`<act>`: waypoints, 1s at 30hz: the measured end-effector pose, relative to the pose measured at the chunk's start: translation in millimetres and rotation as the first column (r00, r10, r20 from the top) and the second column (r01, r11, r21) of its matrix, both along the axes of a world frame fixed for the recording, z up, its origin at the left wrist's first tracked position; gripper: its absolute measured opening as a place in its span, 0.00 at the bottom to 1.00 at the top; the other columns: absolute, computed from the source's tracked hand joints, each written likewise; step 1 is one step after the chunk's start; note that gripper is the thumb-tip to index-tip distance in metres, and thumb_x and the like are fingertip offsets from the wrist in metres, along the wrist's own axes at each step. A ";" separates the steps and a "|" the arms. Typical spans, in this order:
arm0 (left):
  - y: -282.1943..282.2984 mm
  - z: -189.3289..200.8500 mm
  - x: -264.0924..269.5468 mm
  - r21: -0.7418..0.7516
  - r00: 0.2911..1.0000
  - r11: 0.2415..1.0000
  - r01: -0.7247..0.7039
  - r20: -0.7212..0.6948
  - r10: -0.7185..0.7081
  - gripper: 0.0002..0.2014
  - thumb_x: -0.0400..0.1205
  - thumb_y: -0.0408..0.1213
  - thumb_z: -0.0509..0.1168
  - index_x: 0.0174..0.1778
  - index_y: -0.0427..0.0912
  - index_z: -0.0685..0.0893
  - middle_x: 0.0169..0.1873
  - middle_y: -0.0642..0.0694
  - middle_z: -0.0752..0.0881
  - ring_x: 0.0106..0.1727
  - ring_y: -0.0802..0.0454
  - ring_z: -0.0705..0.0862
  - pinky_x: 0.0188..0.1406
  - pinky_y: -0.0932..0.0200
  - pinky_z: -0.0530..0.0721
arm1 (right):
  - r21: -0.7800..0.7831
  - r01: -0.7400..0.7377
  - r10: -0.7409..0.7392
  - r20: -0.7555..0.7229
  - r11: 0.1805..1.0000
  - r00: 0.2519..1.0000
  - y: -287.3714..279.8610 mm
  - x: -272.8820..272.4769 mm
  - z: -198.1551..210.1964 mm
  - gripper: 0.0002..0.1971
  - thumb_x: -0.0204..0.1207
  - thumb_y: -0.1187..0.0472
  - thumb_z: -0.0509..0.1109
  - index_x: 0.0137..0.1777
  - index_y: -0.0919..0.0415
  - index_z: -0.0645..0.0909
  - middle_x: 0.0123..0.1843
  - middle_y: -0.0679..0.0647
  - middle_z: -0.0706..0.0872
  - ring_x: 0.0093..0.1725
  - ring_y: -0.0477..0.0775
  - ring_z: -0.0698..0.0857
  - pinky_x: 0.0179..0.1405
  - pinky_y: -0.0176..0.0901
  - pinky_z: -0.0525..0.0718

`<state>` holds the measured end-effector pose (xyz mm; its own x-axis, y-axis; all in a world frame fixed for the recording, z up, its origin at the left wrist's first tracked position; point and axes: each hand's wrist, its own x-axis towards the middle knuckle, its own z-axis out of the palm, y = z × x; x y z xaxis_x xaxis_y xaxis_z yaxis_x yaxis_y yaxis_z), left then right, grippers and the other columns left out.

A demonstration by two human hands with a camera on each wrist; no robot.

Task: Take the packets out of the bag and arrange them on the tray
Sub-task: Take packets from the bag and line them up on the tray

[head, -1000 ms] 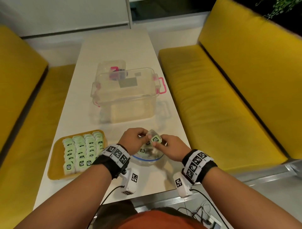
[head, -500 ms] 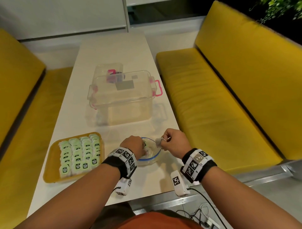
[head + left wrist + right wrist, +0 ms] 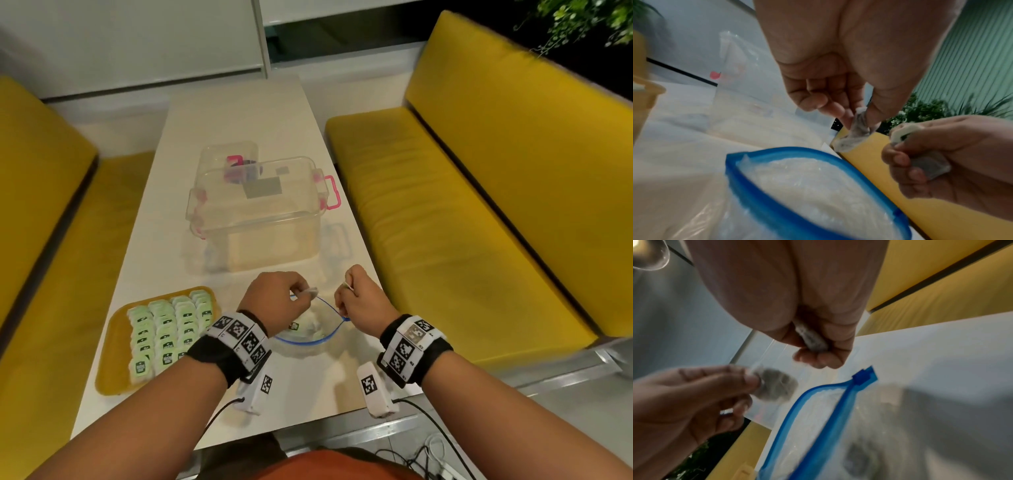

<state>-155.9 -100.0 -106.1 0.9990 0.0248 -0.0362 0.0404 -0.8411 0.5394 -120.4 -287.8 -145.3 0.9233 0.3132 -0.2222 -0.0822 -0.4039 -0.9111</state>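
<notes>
A clear zip bag point(image 3: 310, 329) with a blue rim lies open on the white table between my hands, a few packets still inside. My left hand point(image 3: 301, 294) hovers over its far edge and pinches one small packet point(image 3: 856, 129) between thumb and fingertips. My right hand point(image 3: 346, 291), just right of the bag, grips another packet point(image 3: 810, 340) in its curled fingers. The yellow tray point(image 3: 113, 373) at the left holds several rows of pale green packets point(image 3: 168, 329).
A clear plastic box point(image 3: 260, 212) with pink latches stands on the table beyond the bag, a smaller clear container point(image 3: 227, 159) behind it. Yellow benches point(image 3: 462, 219) run along both sides. The table's near edge is just below my wrists.
My hands came apart: the left dipped into the bag and rose holding a packet, the right drew away to the right with its own packet.
</notes>
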 end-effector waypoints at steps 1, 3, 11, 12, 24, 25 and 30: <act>-0.8 4.8 -2.3 -0.027 0.998 1.000 -0.006 0.061 0.007 0.09 0.76 0.55 0.69 0.37 0.55 0.86 0.33 0.62 0.86 0.32 0.63 0.80 0.35 0.65 0.77 | 0.011 -0.003 0.003 -0.014 1.000 1.000 3.5 0.0 2.5 0.07 0.79 0.66 0.55 0.42 0.54 0.63 0.33 0.57 0.78 0.30 0.55 0.73 0.31 0.53 0.74; -1.2 14.3 -6.1 -0.055 0.985 0.998 0.012 0.174 -0.003 0.06 0.77 0.52 0.70 0.38 0.56 0.86 0.34 0.61 0.85 0.32 0.59 0.80 0.35 0.65 0.77 | 0.108 0.025 -0.013 -0.110 0.994 0.994 11.5 -0.6 10.8 0.04 0.82 0.61 0.56 0.46 0.56 0.69 0.32 0.56 0.76 0.29 0.53 0.71 0.30 0.47 0.70; 16.9 23.9 -15.9 0.079 0.958 0.983 0.163 0.225 -0.177 0.07 0.75 0.52 0.73 0.45 0.56 0.88 0.40 0.62 0.85 0.40 0.61 0.74 0.45 0.61 0.76 | 0.148 -0.088 0.069 0.134 0.985 0.989 38.5 4.2 25.4 0.11 0.82 0.61 0.65 0.37 0.59 0.81 0.30 0.49 0.83 0.31 0.52 0.79 0.35 0.49 0.76; 20.7 27.7 -17.0 0.048 0.963 0.989 0.137 0.227 -0.145 0.08 0.75 0.53 0.73 0.45 0.57 0.88 0.41 0.62 0.85 0.40 0.61 0.76 0.45 0.62 0.76 | 0.135 -0.114 0.090 0.174 0.984 0.981 40.9 5.1 24.6 0.09 0.83 0.60 0.66 0.42 0.60 0.84 0.36 0.51 0.87 0.37 0.54 0.84 0.40 0.51 0.81; 63.5 80.5 -15.2 0.160 0.968 0.987 0.000 0.246 -0.040 0.05 0.83 0.42 0.64 0.47 0.52 0.87 0.41 0.55 0.86 0.43 0.56 0.76 0.45 0.58 0.72 | 0.127 -0.211 0.170 0.277 0.969 0.946 90.2 -5.0 51.0 0.05 0.77 0.61 0.74 0.51 0.54 0.87 0.43 0.53 0.90 0.30 0.55 0.76 0.34 0.46 0.78; 67.2 85.1 -16.5 0.159 0.966 0.987 -0.003 0.256 -0.038 0.05 0.83 0.41 0.64 0.47 0.51 0.86 0.41 0.55 0.87 0.44 0.55 0.79 0.45 0.57 0.74 | 0.116 -0.214 0.173 0.290 0.970 0.941 94.1 -5.2 51.2 0.03 0.77 0.60 0.74 0.49 0.54 0.87 0.42 0.55 0.89 0.31 0.58 0.77 0.34 0.49 0.79; 84.9 106.0 -23.8 0.203 0.979 0.979 -0.021 0.204 -0.021 0.08 0.85 0.44 0.61 0.50 0.51 0.86 0.40 0.53 0.88 0.43 0.52 0.82 0.44 0.55 0.78 | 0.167 -0.251 0.200 0.273 0.953 0.941 112.7 -6.2 57.8 0.11 0.73 0.60 0.77 0.55 0.50 0.86 0.45 0.49 0.88 0.27 0.44 0.69 0.31 0.37 0.73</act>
<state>-179.7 -15.1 -0.1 0.9847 0.0107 0.1738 -0.0524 -0.9336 0.3545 -126.6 -175.2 -87.4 0.8404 0.5337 0.0941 0.2311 -0.1959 -0.9530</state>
